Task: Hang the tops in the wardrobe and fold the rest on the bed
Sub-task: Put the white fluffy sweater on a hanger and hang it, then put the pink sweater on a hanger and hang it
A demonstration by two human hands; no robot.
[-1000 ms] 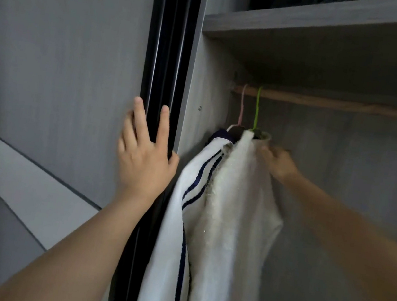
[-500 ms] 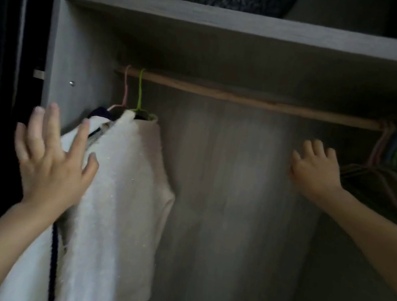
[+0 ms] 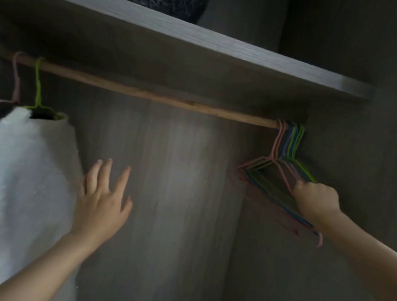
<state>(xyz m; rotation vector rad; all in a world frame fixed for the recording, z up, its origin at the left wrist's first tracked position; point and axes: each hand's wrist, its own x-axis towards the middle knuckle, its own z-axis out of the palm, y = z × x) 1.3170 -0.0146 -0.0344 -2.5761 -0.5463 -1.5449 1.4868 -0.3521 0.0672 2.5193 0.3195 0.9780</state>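
While right hand [image 3: 315,200] grips bunched coloured hangers [image 3: 271,178], left hand [image 3: 102,203] fingers splayed, empty, beside fluffy white top [image 3: 8,187].

One camera, worn on the head, looks into the wardrobe [image 3: 173,197] from close by, tilted so the shelf [image 3: 182,38] and the rail [image 3: 149,95] slant down to the right. Its wide frame runs from the white top [image 3: 10,175] at the left edge to the hangers [image 3: 271,181] on the right, with the left hand [image 3: 102,203] and right hand [image 3: 315,200] reaching in from below.
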